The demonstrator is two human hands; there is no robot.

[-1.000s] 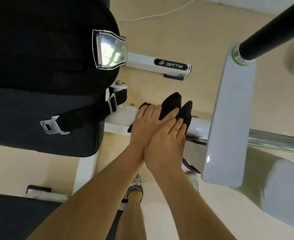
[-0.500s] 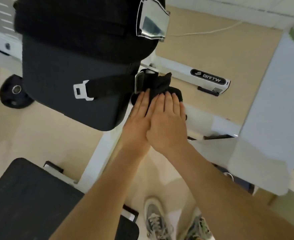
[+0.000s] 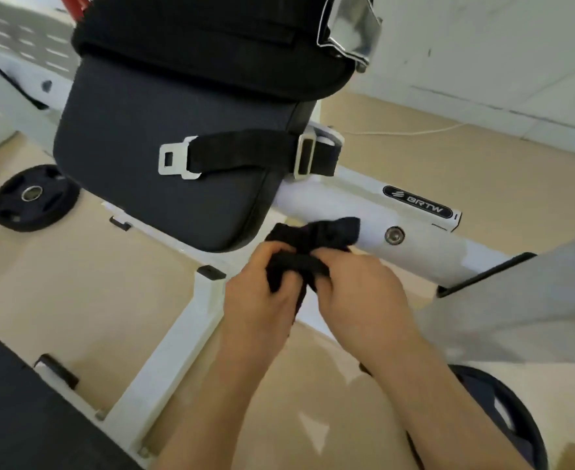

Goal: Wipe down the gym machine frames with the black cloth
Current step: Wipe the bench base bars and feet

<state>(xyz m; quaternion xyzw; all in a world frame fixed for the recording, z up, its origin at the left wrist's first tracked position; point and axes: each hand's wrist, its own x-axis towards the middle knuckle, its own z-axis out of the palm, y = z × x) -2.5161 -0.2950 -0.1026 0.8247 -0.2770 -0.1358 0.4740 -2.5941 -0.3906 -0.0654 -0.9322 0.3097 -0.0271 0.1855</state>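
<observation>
The black cloth (image 3: 308, 244) is bunched up between both hands, just in front of the white frame tube (image 3: 425, 247) of the gym machine. My left hand (image 3: 259, 296) grips the cloth's left part with curled fingers. My right hand (image 3: 357, 290) grips its right part the same way. The cloth's upper end lies against the white tube, close to a round bolt (image 3: 394, 235). A second white frame bar (image 3: 174, 337) runs down to the lower left beneath my left hand.
A dark padded seat (image 3: 164, 167) with a black strap and metal buckle (image 3: 177, 161) hangs over the frame at centre left. A black weight plate (image 3: 30, 201) lies on the tan floor at left. Another black pad (image 3: 25, 418) fills the lower left corner. A grey machine part (image 3: 516, 307) stands at right.
Both hands were pressing flat on the cloth against the frame near the strap. Now they have curled round the cloth and bunched it, lower along the white tube. The view has swung.
</observation>
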